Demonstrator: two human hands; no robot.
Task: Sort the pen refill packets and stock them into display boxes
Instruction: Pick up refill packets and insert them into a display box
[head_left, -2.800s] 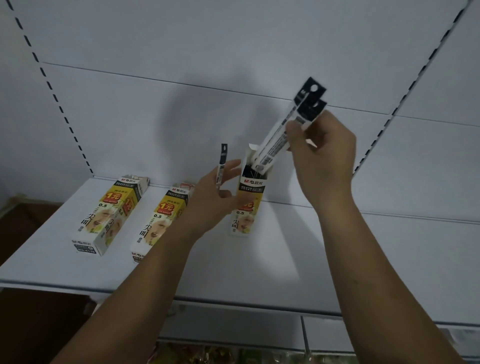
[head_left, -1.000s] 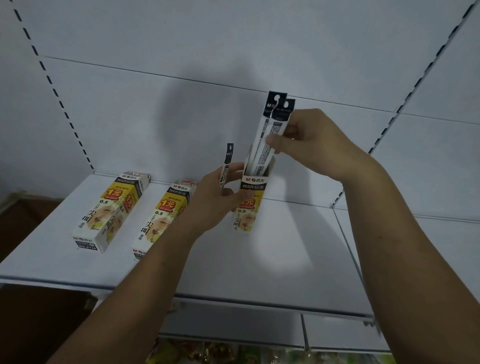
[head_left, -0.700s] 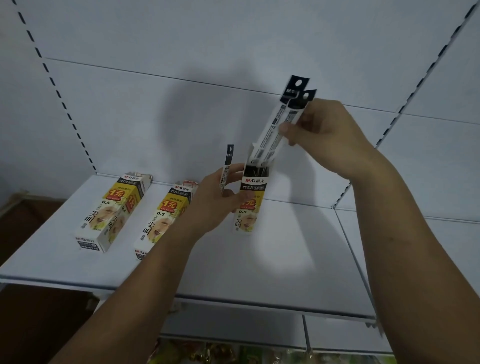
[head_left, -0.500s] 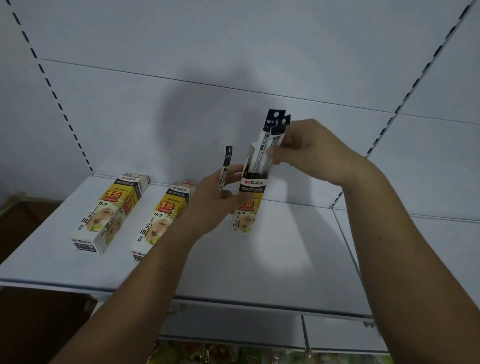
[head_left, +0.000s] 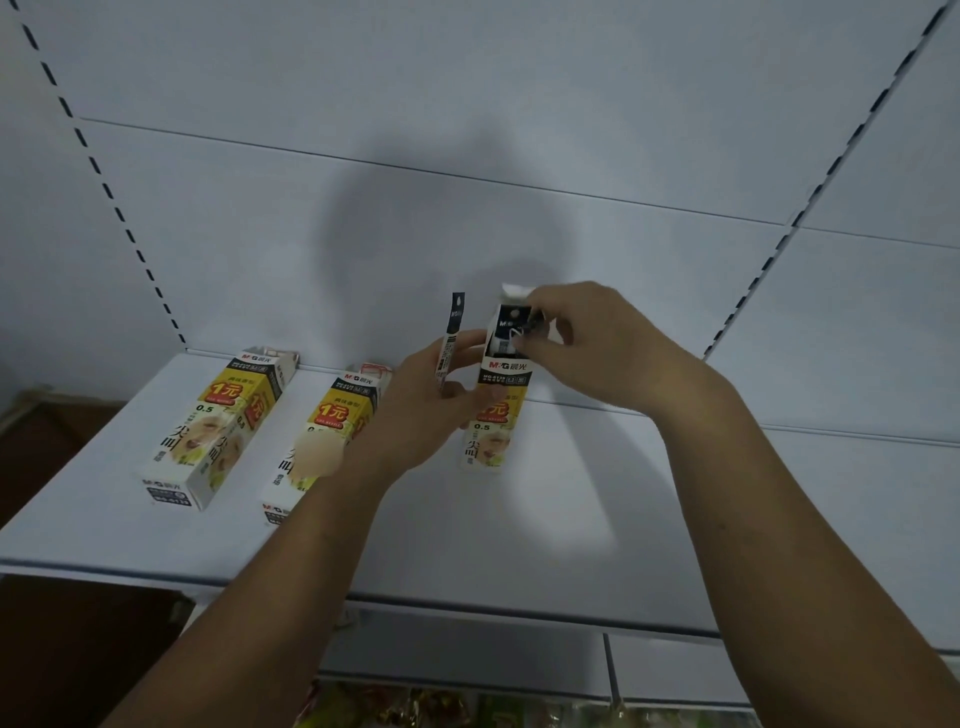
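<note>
A yellow, black and white display box (head_left: 496, 410) stands upright on the white shelf (head_left: 545, 519), its top flap open. My left hand (head_left: 431, 410) grips the box's left side and also holds one slim refill packet (head_left: 451, 340) upright between thumb and fingers. My right hand (head_left: 597, 348) is at the box's open top, fingertips pinching the black tops of the refill packets (head_left: 514, 325) that sit almost fully inside the box.
Two more display boxes lie flat on the shelf to the left, one (head_left: 218, 431) far left and one (head_left: 332, 431) partly behind my left forearm. Slotted uprights (head_left: 104, 176) run up the white back panel. Packaged goods (head_left: 415, 709) show below the shelf.
My right hand has pushed the packets from sticking high out of the box down into it. My left hand has kept holding the box and the single packet.
</note>
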